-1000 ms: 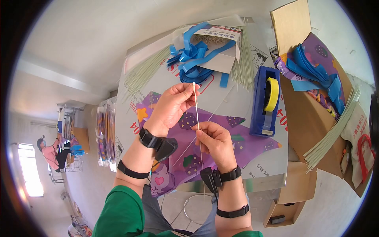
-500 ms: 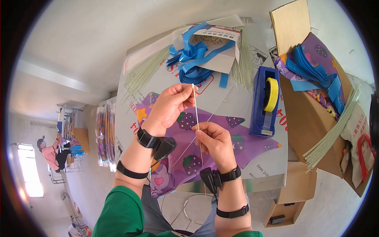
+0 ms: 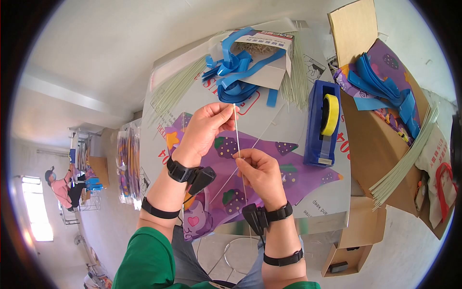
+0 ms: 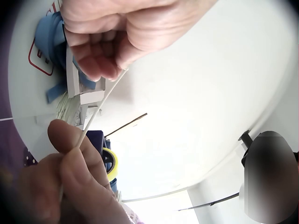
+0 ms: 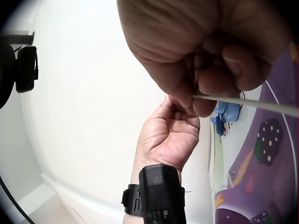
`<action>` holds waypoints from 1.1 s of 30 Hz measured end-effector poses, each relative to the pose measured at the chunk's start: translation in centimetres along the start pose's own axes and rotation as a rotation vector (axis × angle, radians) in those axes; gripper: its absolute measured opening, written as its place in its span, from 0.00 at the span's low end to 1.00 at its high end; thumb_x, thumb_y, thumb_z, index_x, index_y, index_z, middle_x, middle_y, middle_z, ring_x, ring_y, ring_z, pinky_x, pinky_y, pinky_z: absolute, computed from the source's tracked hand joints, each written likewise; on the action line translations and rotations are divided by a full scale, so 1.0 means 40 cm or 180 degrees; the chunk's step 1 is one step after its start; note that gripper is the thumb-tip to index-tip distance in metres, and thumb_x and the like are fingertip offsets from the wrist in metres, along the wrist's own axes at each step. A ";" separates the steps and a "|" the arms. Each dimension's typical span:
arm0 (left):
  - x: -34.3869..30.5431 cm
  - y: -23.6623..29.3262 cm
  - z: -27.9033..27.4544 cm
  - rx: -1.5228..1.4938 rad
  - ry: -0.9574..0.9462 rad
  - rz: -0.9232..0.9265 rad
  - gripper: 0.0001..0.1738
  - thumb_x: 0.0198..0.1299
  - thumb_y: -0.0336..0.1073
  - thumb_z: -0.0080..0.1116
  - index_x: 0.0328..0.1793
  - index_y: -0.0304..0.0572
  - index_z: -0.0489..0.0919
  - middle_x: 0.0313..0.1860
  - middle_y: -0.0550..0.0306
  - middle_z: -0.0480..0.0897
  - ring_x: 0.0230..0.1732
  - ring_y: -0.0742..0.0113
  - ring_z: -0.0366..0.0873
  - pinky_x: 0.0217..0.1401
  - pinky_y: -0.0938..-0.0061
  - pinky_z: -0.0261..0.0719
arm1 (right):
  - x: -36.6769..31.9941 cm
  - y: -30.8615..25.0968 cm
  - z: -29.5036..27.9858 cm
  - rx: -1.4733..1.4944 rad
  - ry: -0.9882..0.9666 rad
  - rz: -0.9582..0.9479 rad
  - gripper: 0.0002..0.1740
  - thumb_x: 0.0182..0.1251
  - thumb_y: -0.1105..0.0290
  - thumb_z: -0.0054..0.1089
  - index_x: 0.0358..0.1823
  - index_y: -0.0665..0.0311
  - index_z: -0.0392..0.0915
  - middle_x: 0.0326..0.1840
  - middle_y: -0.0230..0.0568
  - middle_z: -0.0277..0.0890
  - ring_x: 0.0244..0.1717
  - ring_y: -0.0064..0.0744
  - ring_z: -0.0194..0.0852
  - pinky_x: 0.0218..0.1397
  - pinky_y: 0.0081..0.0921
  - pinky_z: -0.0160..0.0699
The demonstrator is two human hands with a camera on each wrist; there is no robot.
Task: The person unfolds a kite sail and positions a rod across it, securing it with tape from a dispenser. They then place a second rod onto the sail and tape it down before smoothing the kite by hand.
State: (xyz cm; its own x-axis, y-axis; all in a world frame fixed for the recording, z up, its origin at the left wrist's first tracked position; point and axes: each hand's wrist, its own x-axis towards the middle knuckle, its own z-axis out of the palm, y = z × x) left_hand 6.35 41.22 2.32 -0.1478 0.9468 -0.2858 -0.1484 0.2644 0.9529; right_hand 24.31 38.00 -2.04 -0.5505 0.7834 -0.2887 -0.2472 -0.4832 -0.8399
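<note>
Between thumb and fingertips my left hand (image 3: 204,130) pinches the top end of a thin, pale rod (image 3: 237,132). Lower down, my right hand (image 3: 263,176) pinches the same rod, which runs on below it toward my lap. In the left wrist view the rod (image 4: 98,108) slants from one hand to the other. The right wrist view shows the rod (image 5: 247,101) passing out under the curled right fingers. Beneath both hands a purple printed sheet (image 3: 308,179), pointed at its right end, lies on the table. A thin pale line crosses it diagonally.
Blue ribbon strips (image 3: 238,89) lie at an opened white box (image 3: 269,72) behind the hands, between bundles of pale rods (image 3: 180,86). A blue tape dispenser (image 3: 315,125) with yellow tape stands at right. Beyond the table edge is a loaded cardboard box (image 3: 370,159).
Both hands keep their pinch on the rod and have shifted very slightly left. Nothing else on the table has visibly moved.
</note>
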 end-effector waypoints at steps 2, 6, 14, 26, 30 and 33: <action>0.001 0.000 -0.001 0.0143 0.0068 0.0033 0.11 0.68 0.38 0.56 0.46 0.37 0.81 0.34 0.64 0.81 0.33 0.77 0.77 0.41 0.81 0.77 | 0.000 -0.001 -0.001 -0.0002 -0.0002 -0.0013 0.07 0.67 0.75 0.57 0.43 0.68 0.80 0.21 0.24 0.71 0.18 0.10 0.62 0.20 0.14 0.58; 0.001 0.012 -0.008 0.1567 0.0292 0.0874 0.08 0.67 0.33 0.56 0.42 0.35 0.81 0.32 0.61 0.82 0.34 0.75 0.79 0.39 0.80 0.78 | -0.006 -0.019 -0.006 0.0036 -0.0123 0.0144 0.08 0.68 0.74 0.56 0.44 0.69 0.80 0.21 0.25 0.72 0.18 0.12 0.63 0.20 0.13 0.60; -0.015 0.055 -0.043 0.2526 0.0063 0.1527 0.05 0.64 0.28 0.56 0.40 0.32 0.80 0.32 0.56 0.82 0.34 0.70 0.82 0.37 0.78 0.79 | -0.006 -0.006 -0.010 0.0209 -0.0508 0.0234 0.10 0.70 0.74 0.53 0.47 0.68 0.80 0.23 0.29 0.75 0.17 0.11 0.63 0.20 0.11 0.60; -0.048 0.068 -0.052 0.3215 0.0067 0.1461 0.06 0.64 0.29 0.56 0.38 0.31 0.80 0.33 0.54 0.81 0.34 0.68 0.81 0.39 0.78 0.79 | 0.001 0.017 0.008 0.0025 -0.0428 0.0010 0.05 0.68 0.76 0.56 0.42 0.68 0.79 0.25 0.28 0.75 0.18 0.11 0.65 0.21 0.12 0.62; -0.074 0.066 -0.027 0.3467 -0.0152 0.1621 0.06 0.62 0.30 0.58 0.38 0.34 0.80 0.32 0.52 0.81 0.34 0.60 0.81 0.38 0.72 0.79 | 0.011 0.028 0.011 -0.0131 -0.0131 -0.0152 0.02 0.65 0.77 0.60 0.37 0.68 0.78 0.23 0.25 0.73 0.21 0.11 0.65 0.23 0.13 0.63; -0.104 0.026 0.001 0.3426 -0.0602 0.1594 0.06 0.62 0.31 0.58 0.37 0.35 0.80 0.31 0.51 0.81 0.34 0.54 0.80 0.36 0.67 0.77 | 0.008 0.005 0.012 0.0162 0.0053 -0.0072 0.03 0.64 0.76 0.62 0.33 0.67 0.77 0.23 0.25 0.73 0.21 0.11 0.65 0.22 0.12 0.62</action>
State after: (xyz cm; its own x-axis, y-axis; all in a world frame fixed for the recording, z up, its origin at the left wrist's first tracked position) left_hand 6.86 37.58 4.49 0.2035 0.9763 0.0740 0.7907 -0.2085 0.5757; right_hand 23.70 37.98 -2.07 -0.5310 0.8005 -0.2778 -0.3000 -0.4842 -0.8219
